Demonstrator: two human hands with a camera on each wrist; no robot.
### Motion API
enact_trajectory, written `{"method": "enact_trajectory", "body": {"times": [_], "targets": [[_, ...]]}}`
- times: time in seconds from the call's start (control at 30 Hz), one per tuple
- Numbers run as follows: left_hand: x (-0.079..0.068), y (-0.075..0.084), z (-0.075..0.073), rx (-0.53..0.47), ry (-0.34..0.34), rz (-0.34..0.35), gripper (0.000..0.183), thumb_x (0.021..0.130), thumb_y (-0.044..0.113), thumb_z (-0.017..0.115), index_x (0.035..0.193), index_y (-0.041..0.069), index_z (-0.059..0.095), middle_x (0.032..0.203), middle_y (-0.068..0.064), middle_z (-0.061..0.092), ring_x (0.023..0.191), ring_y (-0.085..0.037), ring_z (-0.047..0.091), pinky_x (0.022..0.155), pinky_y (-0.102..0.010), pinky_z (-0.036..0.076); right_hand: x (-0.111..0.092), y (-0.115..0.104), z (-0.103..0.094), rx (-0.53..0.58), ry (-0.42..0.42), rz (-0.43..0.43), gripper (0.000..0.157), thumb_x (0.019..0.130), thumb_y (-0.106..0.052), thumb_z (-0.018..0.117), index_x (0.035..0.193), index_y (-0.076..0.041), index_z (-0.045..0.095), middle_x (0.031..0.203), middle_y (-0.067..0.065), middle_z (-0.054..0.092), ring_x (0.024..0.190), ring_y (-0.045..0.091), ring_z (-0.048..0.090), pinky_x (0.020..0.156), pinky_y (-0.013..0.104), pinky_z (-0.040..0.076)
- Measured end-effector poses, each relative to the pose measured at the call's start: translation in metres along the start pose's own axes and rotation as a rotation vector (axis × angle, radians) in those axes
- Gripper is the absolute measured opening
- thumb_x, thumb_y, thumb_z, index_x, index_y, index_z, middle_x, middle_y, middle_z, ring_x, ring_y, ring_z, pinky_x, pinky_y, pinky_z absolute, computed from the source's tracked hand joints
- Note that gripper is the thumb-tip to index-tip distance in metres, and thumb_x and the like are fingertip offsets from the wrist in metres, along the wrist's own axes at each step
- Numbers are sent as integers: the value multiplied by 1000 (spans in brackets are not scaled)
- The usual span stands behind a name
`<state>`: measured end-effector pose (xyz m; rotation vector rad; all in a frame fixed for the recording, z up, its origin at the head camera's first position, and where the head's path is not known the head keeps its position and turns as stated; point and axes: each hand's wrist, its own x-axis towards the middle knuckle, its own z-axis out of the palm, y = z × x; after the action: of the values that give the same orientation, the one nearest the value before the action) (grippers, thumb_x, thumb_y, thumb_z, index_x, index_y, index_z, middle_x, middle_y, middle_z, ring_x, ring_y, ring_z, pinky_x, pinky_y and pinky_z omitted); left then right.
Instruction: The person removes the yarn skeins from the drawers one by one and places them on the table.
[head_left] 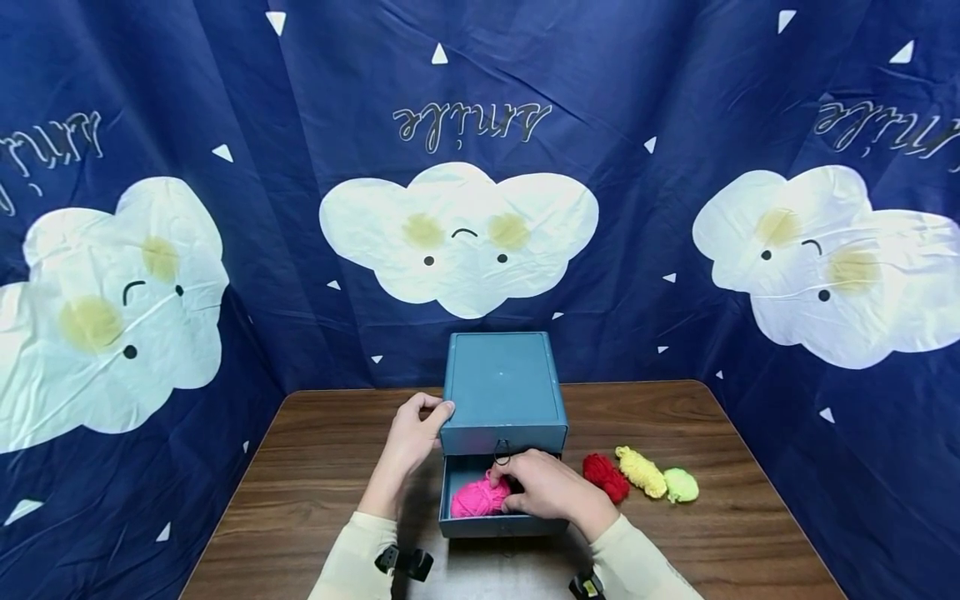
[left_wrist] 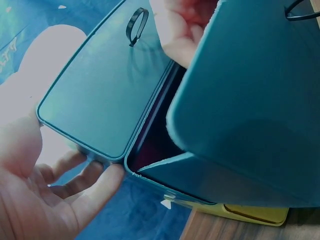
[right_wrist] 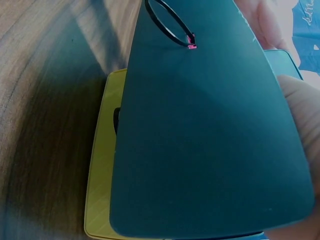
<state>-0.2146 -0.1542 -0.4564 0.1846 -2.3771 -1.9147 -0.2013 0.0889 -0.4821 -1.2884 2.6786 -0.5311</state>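
Observation:
A blue drawer cabinet (head_left: 504, 379) stands on the table, with a blue drawer (head_left: 495, 527) pulled out at its front. In the drawer lies a ball of hot-pink yarn (head_left: 477, 500). My right hand (head_left: 547, 487) reaches in from the right, its thumb and index finger bent at the yarn's right end and pinching it; the other fingers are hidden. My left hand (head_left: 411, 432) holds the cabinet's left front corner, thumb on the top edge and fingers along the side. The left wrist view shows these left fingers (left_wrist: 75, 185) touching the side wall.
Right of the cabinet lie red yarn (head_left: 606, 477), yellow yarn (head_left: 642, 472) and pale green yarn (head_left: 681, 485). A yellow drawer (right_wrist: 102, 165) sits beneath the open one. Black loops (left_wrist: 137, 26) serve as pulls. A blue cloud-print curtain (head_left: 637, 75) surrounds the wooden table (head_left: 315, 500).

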Motion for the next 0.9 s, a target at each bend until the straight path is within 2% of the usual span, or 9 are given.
{"method": "enact_trajectory", "body": {"times": [0.13,0.23,0.57,0.77,0.9], "targets": [[0,0,0,-5,-4,1,31,97,26,71,114,0,67,110,-20,65,77,-19,69,68,-37,64,1,1,0,4,-20,1,37,90,-33,80,125,-28,72,124,-19,69,110,3,65,95,28,56],[0,0,0,-12,-7,1,31,97,26,71,114,0,66,109,-20,65,76,-19,69,67,-38,64,2,1,0,10,-31,3,39,91,-38,79,128,-29,71,126,-20,68,113,3,65,97,29,55],[-1,2,-1,-20,-1,-2,30,97,24,70,113,-1,66,108,-19,64,77,-19,69,67,-38,64,5,2,2,8,-31,7,37,93,-44,75,127,-30,72,124,-20,69,111,3,65,95,28,56],[0,2,0,0,3,-2,30,97,25,70,114,0,67,108,-19,65,77,-18,69,68,-38,64,7,0,5,-1,-1,-10,29,94,-36,76,121,-26,74,119,-18,71,106,1,66,92,26,56],[0,2,0,-6,1,-5,31,97,25,71,115,0,66,108,-20,66,77,-19,69,68,-38,64,7,0,6,30,-1,-6,21,93,-29,77,113,-25,76,111,-17,72,95,-1,64,86,22,55]]}}
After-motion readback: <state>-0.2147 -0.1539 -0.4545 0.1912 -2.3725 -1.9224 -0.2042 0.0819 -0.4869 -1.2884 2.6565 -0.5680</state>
